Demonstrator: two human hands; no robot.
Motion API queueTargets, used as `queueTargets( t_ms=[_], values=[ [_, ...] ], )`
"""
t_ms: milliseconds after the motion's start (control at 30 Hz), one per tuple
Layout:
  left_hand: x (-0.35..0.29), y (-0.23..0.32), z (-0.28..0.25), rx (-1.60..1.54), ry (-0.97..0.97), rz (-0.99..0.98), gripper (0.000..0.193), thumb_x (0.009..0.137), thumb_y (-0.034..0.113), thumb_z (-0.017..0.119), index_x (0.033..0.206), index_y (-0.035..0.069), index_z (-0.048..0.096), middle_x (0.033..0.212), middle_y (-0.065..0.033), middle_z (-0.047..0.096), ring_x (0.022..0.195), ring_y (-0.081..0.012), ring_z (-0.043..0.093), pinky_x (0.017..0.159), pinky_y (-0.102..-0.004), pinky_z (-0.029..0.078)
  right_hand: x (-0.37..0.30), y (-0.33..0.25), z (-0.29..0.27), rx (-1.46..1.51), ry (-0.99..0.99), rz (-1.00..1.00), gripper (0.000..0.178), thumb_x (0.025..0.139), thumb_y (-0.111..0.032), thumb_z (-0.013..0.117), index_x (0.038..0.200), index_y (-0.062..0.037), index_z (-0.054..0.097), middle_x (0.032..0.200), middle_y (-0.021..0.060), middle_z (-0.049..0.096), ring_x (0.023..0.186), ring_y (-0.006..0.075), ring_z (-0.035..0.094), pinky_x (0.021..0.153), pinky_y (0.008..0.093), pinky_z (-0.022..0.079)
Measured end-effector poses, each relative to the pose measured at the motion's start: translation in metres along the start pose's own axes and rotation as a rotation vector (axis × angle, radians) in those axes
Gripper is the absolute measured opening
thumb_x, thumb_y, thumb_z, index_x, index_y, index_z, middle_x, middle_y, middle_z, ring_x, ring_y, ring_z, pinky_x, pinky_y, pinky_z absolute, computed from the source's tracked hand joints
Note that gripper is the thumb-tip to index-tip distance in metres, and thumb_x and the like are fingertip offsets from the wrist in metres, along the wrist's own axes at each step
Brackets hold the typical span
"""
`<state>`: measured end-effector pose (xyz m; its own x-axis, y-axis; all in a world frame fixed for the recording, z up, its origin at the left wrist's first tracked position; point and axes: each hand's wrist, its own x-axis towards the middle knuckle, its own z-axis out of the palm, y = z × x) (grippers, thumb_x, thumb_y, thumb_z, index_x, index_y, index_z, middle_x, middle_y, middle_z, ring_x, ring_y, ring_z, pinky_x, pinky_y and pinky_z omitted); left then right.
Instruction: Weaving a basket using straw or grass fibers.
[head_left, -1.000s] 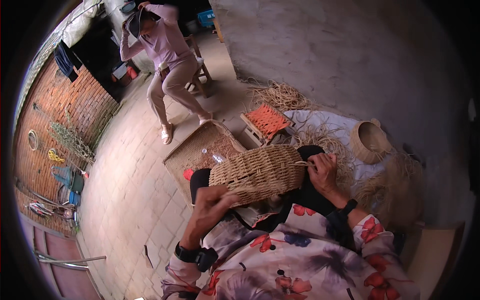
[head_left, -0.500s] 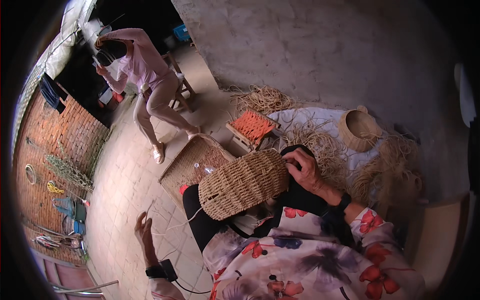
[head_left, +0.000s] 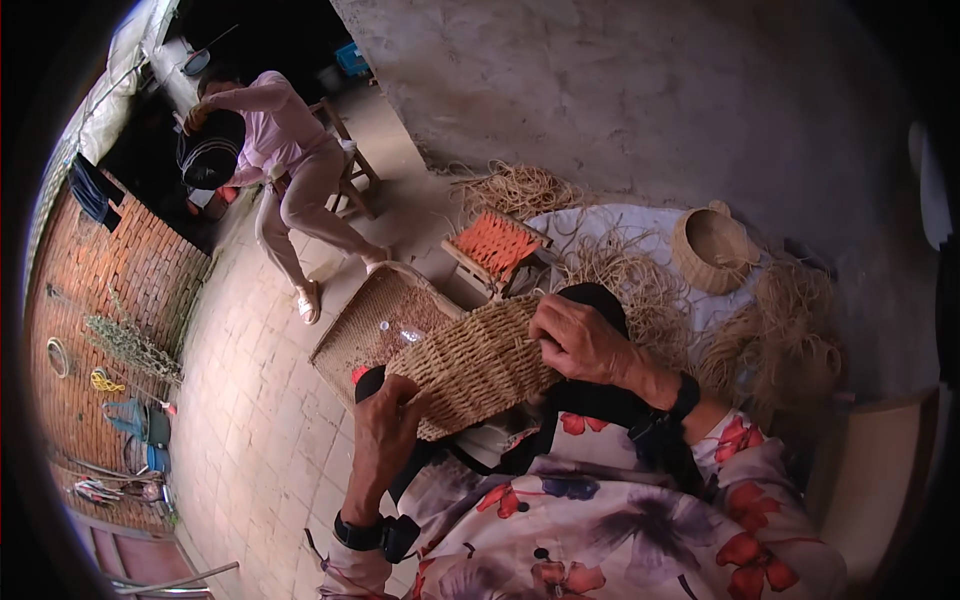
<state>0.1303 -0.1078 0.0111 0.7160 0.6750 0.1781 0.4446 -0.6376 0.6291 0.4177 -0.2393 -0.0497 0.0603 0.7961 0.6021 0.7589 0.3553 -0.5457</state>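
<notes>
Across my lap lies a woven straw basket (head_left: pixel 478 368), a long oval of thick plaited cord, with a closed woven face turned up. My right hand (head_left: pixel 588 342) is closed on its right end, fingers bent over the edge. At the left end my left hand (head_left: pixel 386 425) is closed with its thumb and fingertips against the corner of the weave. Whether it also pinches the pale cord seen earlier is hidden. Both wrists wear dark bands.
A shallow woven tray (head_left: pixel 345 338) with reddish bits and a clear plastic piece stands beyond my knees. Near it are an orange-webbed stool (head_left: pixel 496 244), loose straw cord (head_left: pixel 625 270) and a round basket (head_left: pixel 703 262). Another person (head_left: pixel 290 165) sits at far left holding a dark round object.
My left hand has come in from the left, where it held a cord end out, to the basket's left end. My right hand has shifted left along the basket. The other person's hands have lowered.
</notes>
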Motion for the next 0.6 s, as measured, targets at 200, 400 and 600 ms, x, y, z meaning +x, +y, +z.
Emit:
queueTargets(
  t_ms=[200,400,600],
  values=[
    [-0.01,-0.014,-0.003,-0.399,-0.015,-0.275,0.014,0.092,0.012,0.07,0.087,0.002,0.062,0.074,0.0007,0.059,0.071,-0.0083,0.054,0.064,-0.0269,0.043,-0.007,0.015,0.002,0.251,0.019,0.146,0.019,0.078,0.006,0.058,0.095,-0.002,0.056,0.092,0.0115,0.058,0.083,0.0303,0.063,0.075,0.0377,0.052],
    [-0.008,-0.029,0.004,-0.524,-0.003,-0.257,0.016,0.095,0.016,0.069,0.088,0.003,0.064,0.077,0.0029,0.057,0.072,-0.006,0.049,0.064,-0.025,0.04,-0.014,0.021,0.002,0.174,0.055,0.04,0.02,0.079,0.007,0.057,0.096,-0.0019,0.06,0.089,0.012,0.058,0.083,0.0312,0.063,0.075,0.0379,0.052],
    [-0.008,-0.002,-0.027,-0.047,0.27,0.012,0.022,0.103,0.017,0.058,0.094,-0.001,0.066,0.074,-0.0112,0.056,0.066,-0.0216,0.054,0.062,-0.0332,0.042,0.005,-0.039,0.004,0.082,0.059,0.001,0.023,0.085,0.0,0.062,0.108,-0.0036,0.066,0.086,0.0111,0.06,0.078,0.0272,0.064,0.07,0.0351,0.052]
  ],
)
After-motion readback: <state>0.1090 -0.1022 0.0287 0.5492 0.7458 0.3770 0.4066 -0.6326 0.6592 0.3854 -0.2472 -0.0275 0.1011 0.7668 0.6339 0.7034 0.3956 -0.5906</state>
